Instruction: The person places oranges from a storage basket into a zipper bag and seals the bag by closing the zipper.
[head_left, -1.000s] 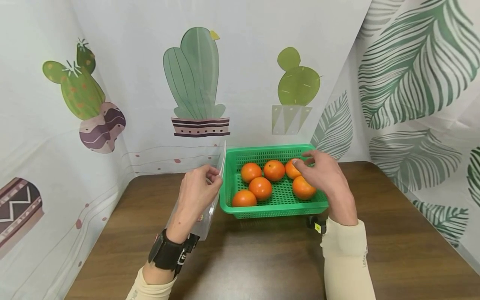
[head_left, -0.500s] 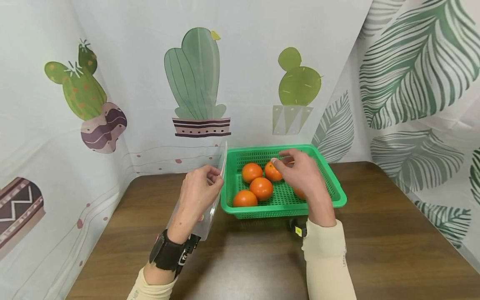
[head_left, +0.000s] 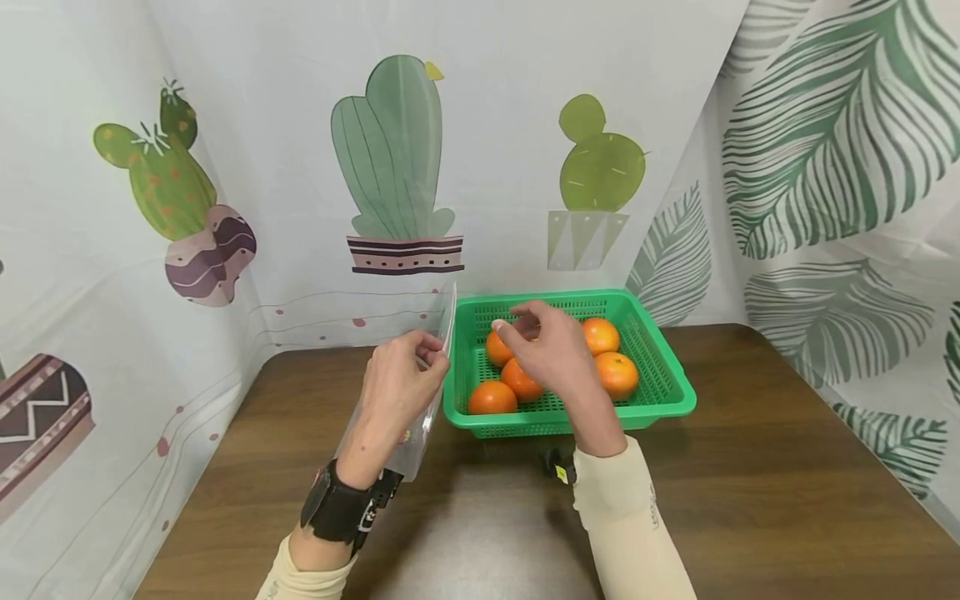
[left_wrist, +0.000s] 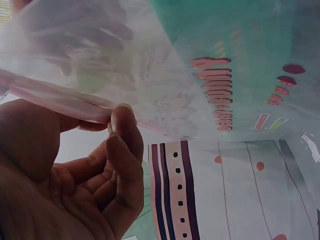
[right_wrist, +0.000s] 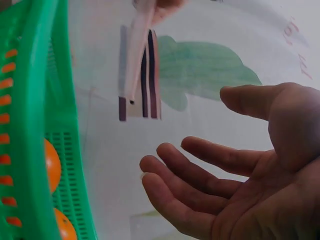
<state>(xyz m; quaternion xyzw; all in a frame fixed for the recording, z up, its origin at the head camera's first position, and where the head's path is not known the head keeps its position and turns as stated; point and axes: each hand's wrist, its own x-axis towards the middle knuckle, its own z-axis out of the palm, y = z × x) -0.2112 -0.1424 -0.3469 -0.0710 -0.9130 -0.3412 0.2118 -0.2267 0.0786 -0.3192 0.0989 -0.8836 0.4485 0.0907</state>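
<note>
My left hand (head_left: 401,379) pinches the top edge of a clear plastic bag (head_left: 408,454) between thumb and fingers, left of the basket. Printed red lettering shows on the bag (left_wrist: 260,45) in the left wrist view. My right hand (head_left: 551,350) hovers over the green basket (head_left: 656,412), thumb and fingers apart, with nothing between them. In the right wrist view its fingers (right_wrist: 185,200) are loosely bent and spread. Several oranges lie in the basket, such as one orange (head_left: 492,397) at the front left and one orange (head_left: 617,375) at the right. My right hand hides part of them.
The basket stands on a brown wooden table (head_left: 750,467) near its back edge. Behind it hangs a white cloth (head_left: 502,150) printed with cacti and leaves. A black wrist camera strap (head_left: 333,504) sits on my left wrist.
My right hand has moved left across the basket, from above the right-hand oranges to above the left ones, and those on the right now show. My left hand and the bag stay put.
</note>
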